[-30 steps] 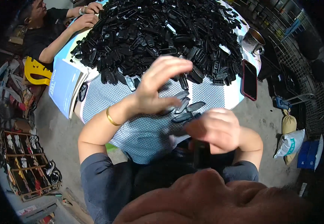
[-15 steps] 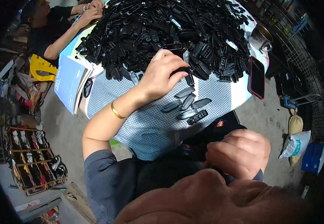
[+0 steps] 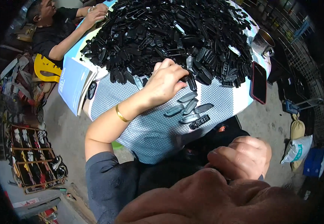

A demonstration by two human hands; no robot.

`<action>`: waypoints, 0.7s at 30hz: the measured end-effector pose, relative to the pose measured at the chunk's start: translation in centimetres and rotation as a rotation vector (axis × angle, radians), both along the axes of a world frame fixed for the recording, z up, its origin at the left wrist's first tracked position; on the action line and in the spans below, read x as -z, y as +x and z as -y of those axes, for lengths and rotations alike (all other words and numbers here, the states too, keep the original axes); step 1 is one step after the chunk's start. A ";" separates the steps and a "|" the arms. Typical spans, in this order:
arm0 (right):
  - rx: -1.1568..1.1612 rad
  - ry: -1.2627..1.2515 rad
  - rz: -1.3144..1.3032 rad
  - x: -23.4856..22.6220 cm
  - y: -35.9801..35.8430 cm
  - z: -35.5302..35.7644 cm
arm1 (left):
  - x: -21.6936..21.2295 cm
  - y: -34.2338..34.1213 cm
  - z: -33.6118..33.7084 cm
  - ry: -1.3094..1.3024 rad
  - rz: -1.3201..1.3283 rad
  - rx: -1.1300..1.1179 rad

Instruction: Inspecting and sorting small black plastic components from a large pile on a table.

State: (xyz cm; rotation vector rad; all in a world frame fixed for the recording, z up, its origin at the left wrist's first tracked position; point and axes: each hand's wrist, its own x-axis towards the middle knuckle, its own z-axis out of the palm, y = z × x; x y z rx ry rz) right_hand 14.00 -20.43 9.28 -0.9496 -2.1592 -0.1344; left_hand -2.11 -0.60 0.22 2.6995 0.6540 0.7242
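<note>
Head view: phone (image 3: 259, 82), cup (image 3: 263, 42) beside black heap (image 3: 169, 33).

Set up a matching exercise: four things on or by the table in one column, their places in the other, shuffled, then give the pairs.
Things:
1. phone
2. metal cup
3. blue booklet
4. left hand

Places:
A. at the near edge of the black parts pile
B. overhanging the table's left edge
C. flat near the table's right edge
D. at the table's far right, beyond the phone

Pairs: 1-C, 2-D, 3-B, 4-A
</note>
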 end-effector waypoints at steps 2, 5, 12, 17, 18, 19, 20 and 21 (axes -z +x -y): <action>-0.078 0.160 0.162 0.7 1.5 -2.4 | 0.0 -0.1 0.1 0.006 -0.009 -0.002; -0.017 -0.222 -0.067 3.5 1.9 -7.6 | 0.3 -1.1 0.3 0.069 -0.023 -0.039; 0.091 -0.508 -0.394 8.3 2.8 -11.6 | -0.4 -0.1 0.4 0.003 0.162 -0.013; 0.064 -0.661 -0.517 9.8 2.5 -12.5 | -1.4 0.4 1.5 -0.149 0.435 0.205; 0.062 -0.662 -0.515 9.8 2.4 -12.6 | -1.2 0.5 1.4 -0.148 0.437 0.202; 0.051 -0.776 -0.594 9.8 2.1 -12.6 | -1.0 0.6 1.3 -0.137 0.453 0.211; 0.040 -0.890 -0.673 9.9 2.0 -12.6 | -0.9 0.7 1.3 -0.126 0.468 0.219; 0.006 -0.849 -0.676 10.7 2.0 -13.0 | -0.9 0.7 1.4 -0.137 0.485 0.203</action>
